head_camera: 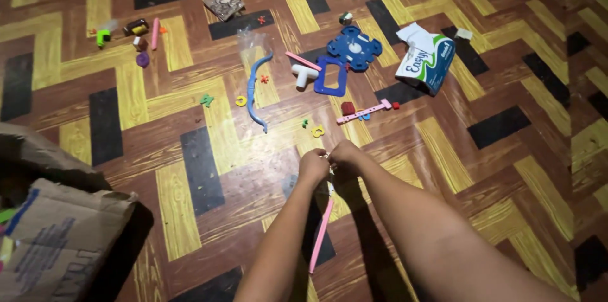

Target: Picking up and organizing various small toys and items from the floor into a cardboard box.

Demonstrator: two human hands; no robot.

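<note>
My left hand (pixel 313 167) and my right hand (pixel 346 153) meet low over the patterned floor (pixel 190 118), fingertips pinched together on a small pale piece between them. A long pink stick (pixel 321 233) runs down from the hands toward me; which hand grips it is hidden by the fingers. Just beyond the hands lie a yellow ring piece (pixel 317 131) and a small green piece (pixel 304 123).
Toy parts are scattered ahead: a blue curved strip (pixel 254 89), blue flat shapes (pixel 353 48), a white T-piece (pixel 304 74), a pink bar (pixel 366 112), a pink tube (pixel 155 33). A white and blue packet (pixel 425 58) lies right. A cardboard box (pixel 57 238) sits at lower left.
</note>
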